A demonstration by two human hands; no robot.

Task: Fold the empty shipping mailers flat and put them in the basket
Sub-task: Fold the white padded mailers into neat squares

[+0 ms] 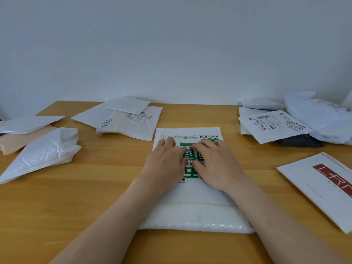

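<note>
Green-print mailer (pixel 192 199) at centre of table (pixel 106 187), near edge looks folded over; left hand (pixel 165 159) and right hand (pixel 216 164) flat on it, gripping nothing, pressing down, likely to flatten it and set crease; basket unseen

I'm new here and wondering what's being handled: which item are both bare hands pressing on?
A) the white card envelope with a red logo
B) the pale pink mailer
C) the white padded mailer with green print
C: the left hand and right hand both lie flat on the white padded mailer with green print.
</note>
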